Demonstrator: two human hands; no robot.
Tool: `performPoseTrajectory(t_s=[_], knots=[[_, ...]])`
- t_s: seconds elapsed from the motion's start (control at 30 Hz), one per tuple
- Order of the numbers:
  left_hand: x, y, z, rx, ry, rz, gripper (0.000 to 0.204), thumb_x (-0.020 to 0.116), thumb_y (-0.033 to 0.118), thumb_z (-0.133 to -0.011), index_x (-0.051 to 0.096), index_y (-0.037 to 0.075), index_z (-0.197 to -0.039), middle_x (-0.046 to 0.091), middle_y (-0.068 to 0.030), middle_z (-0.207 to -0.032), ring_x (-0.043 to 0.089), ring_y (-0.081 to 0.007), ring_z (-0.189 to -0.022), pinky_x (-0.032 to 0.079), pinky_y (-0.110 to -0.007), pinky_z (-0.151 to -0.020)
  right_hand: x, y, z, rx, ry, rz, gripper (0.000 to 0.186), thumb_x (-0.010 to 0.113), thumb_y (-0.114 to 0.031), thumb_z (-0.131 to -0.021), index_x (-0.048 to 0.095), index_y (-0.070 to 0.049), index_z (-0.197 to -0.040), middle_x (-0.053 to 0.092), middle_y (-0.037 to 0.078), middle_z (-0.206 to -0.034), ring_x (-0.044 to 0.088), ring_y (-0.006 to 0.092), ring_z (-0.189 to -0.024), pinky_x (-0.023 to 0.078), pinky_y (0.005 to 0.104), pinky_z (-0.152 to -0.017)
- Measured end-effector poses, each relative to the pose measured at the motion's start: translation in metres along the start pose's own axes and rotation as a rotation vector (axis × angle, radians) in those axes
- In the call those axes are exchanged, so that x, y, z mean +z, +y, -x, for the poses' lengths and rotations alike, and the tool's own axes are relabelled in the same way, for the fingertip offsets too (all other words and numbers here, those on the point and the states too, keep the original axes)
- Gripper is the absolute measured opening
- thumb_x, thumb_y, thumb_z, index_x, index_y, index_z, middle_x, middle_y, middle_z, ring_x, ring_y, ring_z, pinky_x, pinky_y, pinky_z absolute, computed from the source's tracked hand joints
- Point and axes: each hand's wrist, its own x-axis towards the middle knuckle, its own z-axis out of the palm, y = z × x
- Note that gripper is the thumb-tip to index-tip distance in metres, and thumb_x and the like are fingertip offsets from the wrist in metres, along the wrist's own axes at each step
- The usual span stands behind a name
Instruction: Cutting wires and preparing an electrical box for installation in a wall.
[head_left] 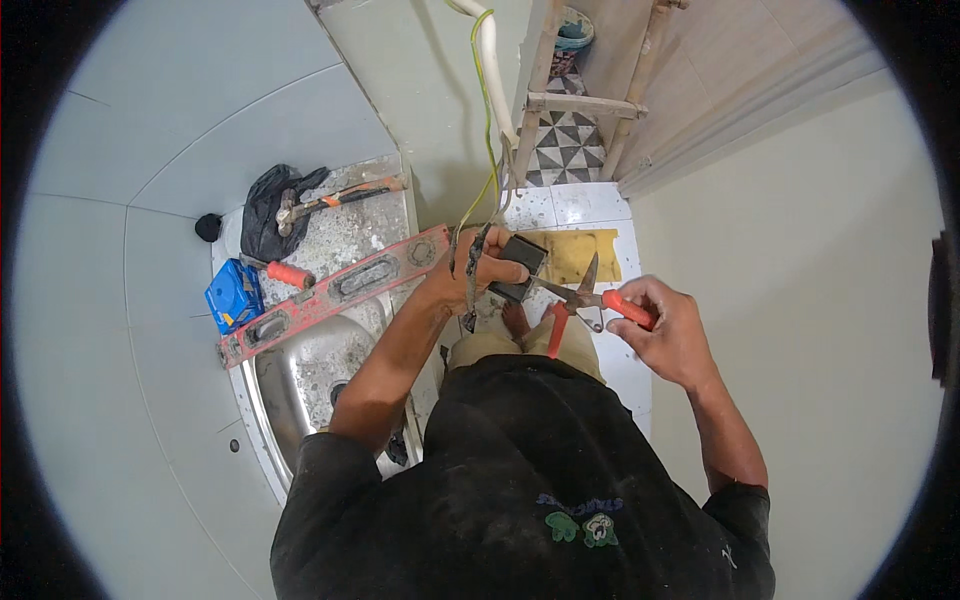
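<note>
My left hand (480,270) grips a small black box (522,255) beside some dark, crumpled strips (470,310) and hanging cable ends. My right hand (660,325) holds one red handle of spread-open cutters (585,298); the other handle hangs down. One metal tip of the cutters reaches the box near my left thumb, and the other points upward over a stained yellow board (590,250).
On the counter (350,220) at left lie a long red level (365,275), a hammer (290,212), a black bag (260,210), an orange-handled tool (292,275) and a blue box (230,295) beside a steel sink (290,400). A wooden ladder (580,103) and bucket (570,30) stand ahead.
</note>
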Motion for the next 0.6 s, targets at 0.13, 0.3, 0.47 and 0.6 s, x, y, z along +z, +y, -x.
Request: performPoseTrajectory(t_s=[0.13, 0.3, 0.47, 0.6], knots=[[-0.003, -0.007, -0.001, -0.037, -0.036, 0.037, 0.024, 0.074, -0.005, -0.068, 0.061, 0.004, -0.087, 0.065, -0.0017, -0.083, 0.060, -0.0087, -0.072, 0.050, -0.025, -0.068, -0.007, 0.003, -0.003, 0.435, -0.290, -0.192, 0.011, 0.062, -0.006, -0.083, 0.067, 0.000, -0.092, 0.056, 0.011, -0.062, 0.048, 0.0141, -0.053, 0.043, 0.0317, -0.054], [-0.010, -0.011, -0.007, -0.026, 0.011, 0.013, 0.023, 0.076, 0.000, -0.067, 0.062, 0.002, -0.085, 0.063, -0.0026, -0.080, 0.060, -0.0114, -0.069, 0.049, -0.027, -0.065, 0.002, 0.008, 0.004, -0.102, -0.156, -0.059, 0.018, 0.066, -0.001, -0.080, 0.068, 0.001, -0.098, 0.057, 0.008, -0.068, 0.054, 0.0158, -0.058, 0.043, 0.0299, -0.051], [-0.013, -0.012, -0.009, -0.047, 0.046, 0.051, 0.025, 0.079, 0.005, -0.064, 0.062, 0.003, -0.082, 0.061, -0.0020, -0.077, 0.056, -0.0123, -0.065, 0.044, -0.026, -0.059, 0.014, 0.015, 0.004, -0.371, 0.027, 0.219, 0.025, 0.068, 0.003, -0.076, 0.069, -0.004, -0.100, 0.060, 0.011, -0.075, 0.058, 0.0244, -0.062, 0.047, 0.0342, -0.055], [-0.015, -0.013, -0.010, -0.059, -0.015, 0.035, 0.028, 0.078, 0.000, -0.065, 0.061, 0.002, -0.087, 0.064, -0.0043, -0.081, 0.061, -0.0140, -0.070, 0.050, -0.029, -0.065, 0.022, 0.020, -0.003, -0.386, 0.196, 0.300, 0.026, 0.069, 0.001, -0.073, 0.067, -0.008, -0.097, 0.054, 0.009, -0.077, 0.058, 0.0292, -0.067, 0.049, 0.0380, -0.059]])
